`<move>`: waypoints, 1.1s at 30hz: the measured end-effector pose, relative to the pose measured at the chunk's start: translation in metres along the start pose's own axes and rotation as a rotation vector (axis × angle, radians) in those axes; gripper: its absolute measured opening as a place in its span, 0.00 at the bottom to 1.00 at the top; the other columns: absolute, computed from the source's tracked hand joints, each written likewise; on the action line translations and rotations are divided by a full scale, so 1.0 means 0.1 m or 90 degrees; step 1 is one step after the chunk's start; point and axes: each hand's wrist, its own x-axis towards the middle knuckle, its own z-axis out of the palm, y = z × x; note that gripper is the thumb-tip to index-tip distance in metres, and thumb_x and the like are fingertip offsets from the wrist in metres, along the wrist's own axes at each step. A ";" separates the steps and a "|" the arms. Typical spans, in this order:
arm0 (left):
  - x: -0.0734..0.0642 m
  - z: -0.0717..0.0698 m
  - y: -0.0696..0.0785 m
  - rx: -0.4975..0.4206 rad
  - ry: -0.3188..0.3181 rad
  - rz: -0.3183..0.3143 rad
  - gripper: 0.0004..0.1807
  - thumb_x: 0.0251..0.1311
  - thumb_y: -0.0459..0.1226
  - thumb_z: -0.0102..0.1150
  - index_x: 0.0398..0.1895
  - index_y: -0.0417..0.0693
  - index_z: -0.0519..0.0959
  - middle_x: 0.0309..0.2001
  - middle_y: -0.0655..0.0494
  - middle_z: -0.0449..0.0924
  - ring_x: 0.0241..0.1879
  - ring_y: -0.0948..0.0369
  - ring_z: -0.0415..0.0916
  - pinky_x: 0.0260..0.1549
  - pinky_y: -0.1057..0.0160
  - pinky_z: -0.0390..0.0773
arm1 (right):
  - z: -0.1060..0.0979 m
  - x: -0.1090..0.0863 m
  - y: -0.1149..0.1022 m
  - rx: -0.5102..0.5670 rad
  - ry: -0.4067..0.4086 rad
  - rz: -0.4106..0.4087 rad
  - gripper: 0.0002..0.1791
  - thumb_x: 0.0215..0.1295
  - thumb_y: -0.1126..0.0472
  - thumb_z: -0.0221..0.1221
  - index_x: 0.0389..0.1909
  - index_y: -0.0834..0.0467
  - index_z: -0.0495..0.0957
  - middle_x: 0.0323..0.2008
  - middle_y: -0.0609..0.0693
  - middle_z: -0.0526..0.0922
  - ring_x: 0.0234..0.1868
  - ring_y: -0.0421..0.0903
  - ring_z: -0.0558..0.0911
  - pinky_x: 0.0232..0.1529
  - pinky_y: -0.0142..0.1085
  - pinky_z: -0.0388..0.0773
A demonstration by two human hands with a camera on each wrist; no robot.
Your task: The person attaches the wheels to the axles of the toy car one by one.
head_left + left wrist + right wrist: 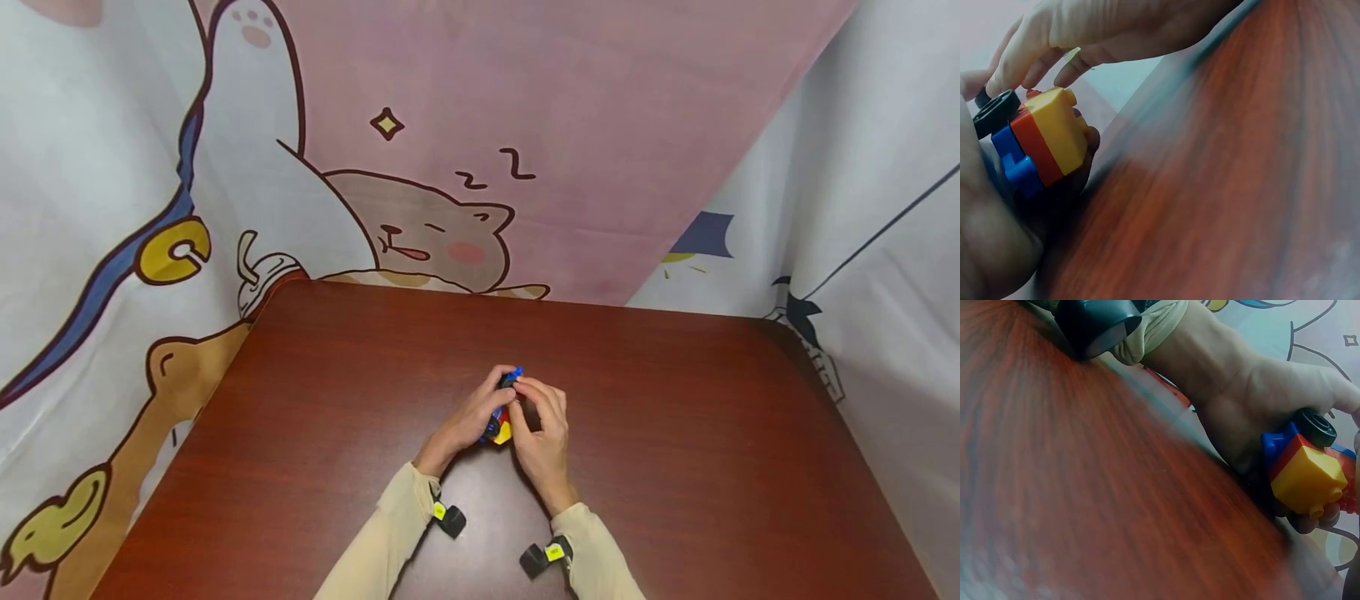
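A small building-block toy car (503, 432) is held up between both hands over the table. It has blue, red and yellow bricks and black wheels (1316, 427). My left hand (471, 418) grips it from the left, with fingers under and around the body, as the right wrist view shows. From the right, my right hand (546, 446) pinches the car's far end with thumb and fingertips, close to a wheel (999, 112). The yellow brick (1057, 128) with its studs faces back toward the wrists. My fingers hide much of the far end, where some blue (517, 372) sticks out.
A dark reddish-brown wooden table (675, 450) lies under the hands. Printed cloth curtains (585, 133) hang behind it and along both sides. Each wrist carries a black camera (452, 522) on a strap over a beige sleeve (600, 554).
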 end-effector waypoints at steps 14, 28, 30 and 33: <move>0.01 -0.01 -0.01 -0.040 -0.015 0.018 0.28 0.78 0.49 0.26 0.70 0.44 0.63 0.61 0.42 0.72 0.50 0.63 0.72 0.50 0.73 0.72 | 0.00 0.04 -0.09 -0.010 0.020 0.014 0.20 0.48 0.78 0.70 0.45 0.65 0.84 0.47 0.62 0.85 0.48 0.54 0.77 0.55 0.26 0.69; 0.01 -0.02 0.03 0.084 0.021 -0.033 0.23 0.75 0.51 0.35 0.66 0.57 0.69 0.47 0.49 0.80 0.38 0.61 0.76 0.42 0.65 0.76 | -0.04 0.17 -0.40 0.080 -0.015 0.249 0.21 0.65 0.72 0.61 0.57 0.74 0.69 0.51 0.70 0.73 0.46 0.57 0.74 0.47 0.39 0.74; 0.01 -0.02 0.02 0.084 0.027 -0.032 0.22 0.75 0.50 0.36 0.65 0.57 0.69 0.48 0.49 0.80 0.38 0.62 0.76 0.43 0.65 0.75 | -0.05 0.17 -0.40 0.089 -0.043 0.302 0.22 0.68 0.68 0.60 0.60 0.72 0.69 0.56 0.68 0.73 0.51 0.53 0.75 0.49 0.36 0.74; 0.01 -0.01 -0.01 0.066 0.026 -0.027 0.21 0.77 0.48 0.36 0.64 0.55 0.70 0.50 0.49 0.81 0.39 0.64 0.77 0.44 0.67 0.75 | -0.05 0.17 -0.40 0.103 -0.066 0.337 0.19 0.70 0.67 0.58 0.58 0.71 0.72 0.57 0.66 0.74 0.50 0.45 0.76 0.47 0.26 0.75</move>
